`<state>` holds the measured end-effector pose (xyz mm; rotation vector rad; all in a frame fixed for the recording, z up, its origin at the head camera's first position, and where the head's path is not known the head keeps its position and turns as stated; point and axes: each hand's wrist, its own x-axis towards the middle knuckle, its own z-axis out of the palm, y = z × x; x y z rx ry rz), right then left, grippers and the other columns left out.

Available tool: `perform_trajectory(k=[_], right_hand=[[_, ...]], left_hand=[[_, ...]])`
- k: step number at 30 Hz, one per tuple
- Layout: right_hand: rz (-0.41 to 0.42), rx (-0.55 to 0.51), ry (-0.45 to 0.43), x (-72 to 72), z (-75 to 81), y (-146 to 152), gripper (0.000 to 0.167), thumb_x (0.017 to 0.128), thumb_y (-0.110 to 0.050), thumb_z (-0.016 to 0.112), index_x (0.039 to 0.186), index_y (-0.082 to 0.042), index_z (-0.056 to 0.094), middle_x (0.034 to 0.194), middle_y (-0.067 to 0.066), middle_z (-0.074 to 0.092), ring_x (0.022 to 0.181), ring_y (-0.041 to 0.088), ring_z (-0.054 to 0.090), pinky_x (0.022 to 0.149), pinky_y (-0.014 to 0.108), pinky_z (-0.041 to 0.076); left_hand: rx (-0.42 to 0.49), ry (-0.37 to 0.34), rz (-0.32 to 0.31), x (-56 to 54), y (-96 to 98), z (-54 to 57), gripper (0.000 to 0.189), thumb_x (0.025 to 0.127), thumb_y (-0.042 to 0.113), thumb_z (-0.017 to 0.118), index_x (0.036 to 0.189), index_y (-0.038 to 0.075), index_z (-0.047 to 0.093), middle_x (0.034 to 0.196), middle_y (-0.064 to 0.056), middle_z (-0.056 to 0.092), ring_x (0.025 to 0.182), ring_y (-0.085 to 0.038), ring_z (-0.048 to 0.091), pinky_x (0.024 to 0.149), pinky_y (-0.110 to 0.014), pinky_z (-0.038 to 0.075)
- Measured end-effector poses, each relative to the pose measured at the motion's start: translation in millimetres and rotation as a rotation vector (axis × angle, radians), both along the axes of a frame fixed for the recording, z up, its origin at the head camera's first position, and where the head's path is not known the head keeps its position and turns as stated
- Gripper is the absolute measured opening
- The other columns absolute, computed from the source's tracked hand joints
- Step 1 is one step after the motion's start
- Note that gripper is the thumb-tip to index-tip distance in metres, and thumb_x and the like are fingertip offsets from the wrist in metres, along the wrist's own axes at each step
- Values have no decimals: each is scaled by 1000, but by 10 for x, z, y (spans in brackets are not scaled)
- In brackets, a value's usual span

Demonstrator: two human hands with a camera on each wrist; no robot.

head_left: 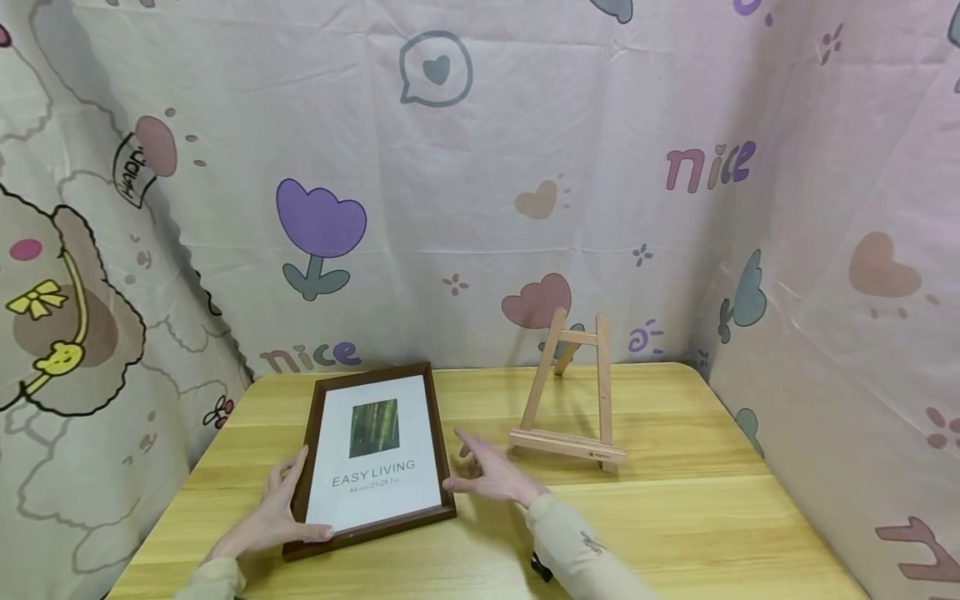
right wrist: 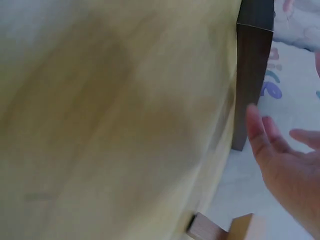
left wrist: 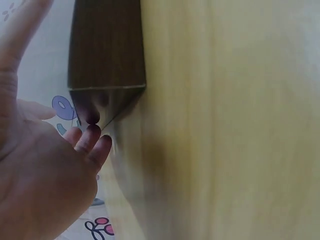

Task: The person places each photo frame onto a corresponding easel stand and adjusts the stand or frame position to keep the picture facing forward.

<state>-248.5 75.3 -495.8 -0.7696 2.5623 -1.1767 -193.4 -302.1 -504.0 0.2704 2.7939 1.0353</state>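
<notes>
A picture frame (head_left: 375, 450) with a dark brown border lies on the table, its white insert reading "EASY LIVING" below a green picture. At its lower left corner is my left hand (head_left: 273, 512), thumb spread over the border and fingers along the left side. In the left wrist view, those fingertips (left wrist: 90, 137) are by the frame's brown side (left wrist: 107, 45). My right hand (head_left: 495, 473) is beside the right edge, its thumb at the border and its fingers extended. The right wrist view shows the right fingers (right wrist: 257, 132) near the frame's side (right wrist: 250, 75).
A small wooden easel (head_left: 570, 442) stands to the right of the frame, and part of it (right wrist: 240, 227) shows low in the right wrist view. The wood-grain table (head_left: 697, 517) is bordered by patterned cloth (head_left: 465, 167) at the back and sides.
</notes>
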Motion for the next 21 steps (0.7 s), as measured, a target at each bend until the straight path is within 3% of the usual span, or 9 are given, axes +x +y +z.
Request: perform_trajectory(k=[4, 9, 14, 21], right_hand=[[72, -45, -71, -41, -50, -35, 98, 85, -27, 81, 159, -1, 22, 123, 17, 59, 92, 19, 61, 79, 20, 52], [73, -31, -163, -53, -70, -90, 102, 81, -25, 84, 160, -4, 22, 119, 10, 64, 90, 10, 59, 80, 19, 52], [63, -7, -238, -52, -52, -150, 109, 76, -20, 88, 160, -6, 21, 111, 4, 61, 90, 12, 56, 80, 20, 50], [80, 34, -227, -86, -86, -216, 111, 71, -13, 91, 160, -6, 24, 97, -1, 56, 85, 11, 52, 74, 20, 47]], left_hand=[[33, 14, -18, 39, -30, -34, 141, 69, 34, 92, 159, 0, -11, 151, -41, -3, 133, -61, 18, 96, -82, 36], [53, -1, -23, 47, -71, -74, 141, 69, 30, 92, 158, -4, -12, 150, -42, -4, 133, -63, 19, 98, -80, 36], [52, -76, -13, 33, -97, -78, 141, 70, 31, 91, 155, -9, -14, 149, -43, -7, 135, -65, 17, 103, -80, 32], [44, -197, 24, -20, -114, -76, 144, 72, 40, 89, 151, -15, -17, 149, -46, -7, 136, -66, 11, 108, -79, 28]])
